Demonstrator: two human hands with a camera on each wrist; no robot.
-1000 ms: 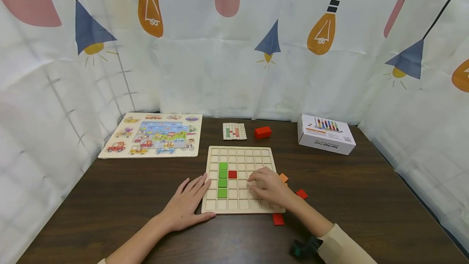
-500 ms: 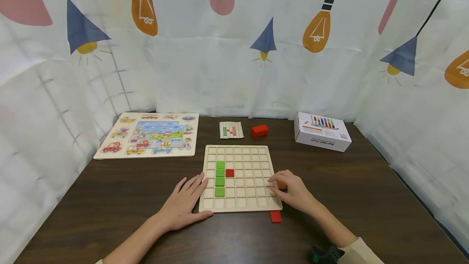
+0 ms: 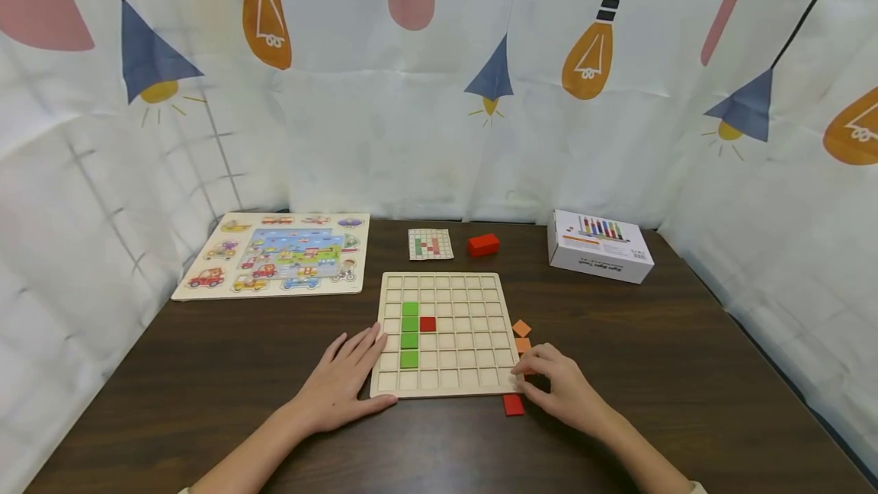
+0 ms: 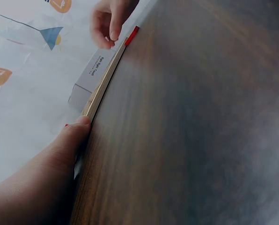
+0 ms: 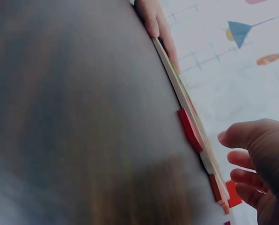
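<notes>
On the table lies a square wooden grid board [image 3: 461, 359]. Several green tiles [image 3: 409, 324] form a column in it, with one red tile [image 3: 427, 324] beside the column. My left hand [image 3: 346, 380] rests flat against the board's left edge, its thumb [image 4: 76, 131] at the near corner. At the near right corner hovers my right hand [image 3: 559, 387], fingers bent, a gap between thumb and fingertips, nothing visible between them. Just under it, a loose red tile [image 3: 513, 405] touches the board's front edge. Orange tiles [image 3: 523, 345] lie along the right edge, partly hidden by this hand.
Behind the board are a small pattern card [image 3: 430, 244] and a red block [image 3: 483, 245]. A white printed box [image 3: 600, 246] stands back right. At back left lies a vehicle picture puzzle [image 3: 274, 254]. A patterned curtain [image 3: 384, 136] closes off the table's far side.
My right hand has moved off the grid rightward, then down toward the near right corner, uncovering orange tiles. The left hand stays at the left edge. The board's tiles are unchanged.
</notes>
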